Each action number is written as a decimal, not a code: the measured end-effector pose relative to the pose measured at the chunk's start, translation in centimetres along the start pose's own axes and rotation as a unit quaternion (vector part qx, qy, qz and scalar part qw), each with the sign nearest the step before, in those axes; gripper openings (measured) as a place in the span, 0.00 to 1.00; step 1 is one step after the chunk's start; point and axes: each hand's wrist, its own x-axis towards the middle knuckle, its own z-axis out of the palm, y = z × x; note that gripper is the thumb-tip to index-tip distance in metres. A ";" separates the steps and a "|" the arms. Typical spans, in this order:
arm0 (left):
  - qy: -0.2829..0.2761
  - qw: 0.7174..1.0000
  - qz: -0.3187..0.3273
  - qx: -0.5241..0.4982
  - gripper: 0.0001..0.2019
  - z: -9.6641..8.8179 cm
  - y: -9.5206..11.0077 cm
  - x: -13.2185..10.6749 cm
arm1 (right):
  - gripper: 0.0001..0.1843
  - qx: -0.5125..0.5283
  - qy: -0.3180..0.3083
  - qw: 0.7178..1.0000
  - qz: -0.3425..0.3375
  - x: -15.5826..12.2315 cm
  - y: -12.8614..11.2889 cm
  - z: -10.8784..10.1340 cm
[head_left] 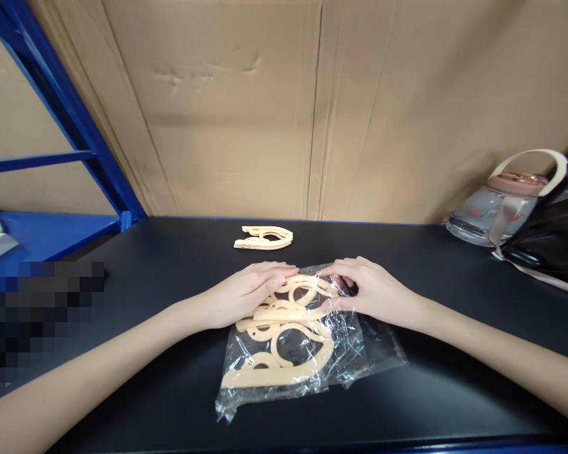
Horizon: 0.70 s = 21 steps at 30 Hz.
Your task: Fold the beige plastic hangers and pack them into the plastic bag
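A clear plastic bag (345, 343) lies on the black tabletop with several cream folding hangers (284, 377) inside it. My left hand (246, 291) rests on the bag's upper left part, its fingers stretched out flat over the hangers there and the thumb alongside. At the upper right, my right hand (372, 287) grips the bag, thumb on the near side and fingers on the far side, close to the curved ends of the hangers. Beyond the bag, one more folded cream hanger (267, 238) lies loose and touches neither hand.
A clear bottle (490, 211) with a brown lid and pale strap leans at the right beside a black shiny bag (556, 233). Cardboard (231, 113) stands along the back edge of the black table (180, 410). A blue metal frame (71, 101) rises on the left.
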 end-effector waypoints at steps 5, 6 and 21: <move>0.023 0.987 -0.036 -0.157 0.22 0.2 0.1 0.1 | 0.29 0.011 -0.036 0.999 -0.033 -0.3 0.3 0.1; 0.026 0.981 -0.046 -0.185 0.22 0.2 0.2 0.1 | 0.28 0.022 -0.025 0.999 -0.028 -0.3 0.3 0.3; 0.016 0.973 -0.059 -0.224 0.20 -0.6 0.2 0.2 | 0.28 0.121 -0.003 0.991 0.051 0.0 -0.7 1.9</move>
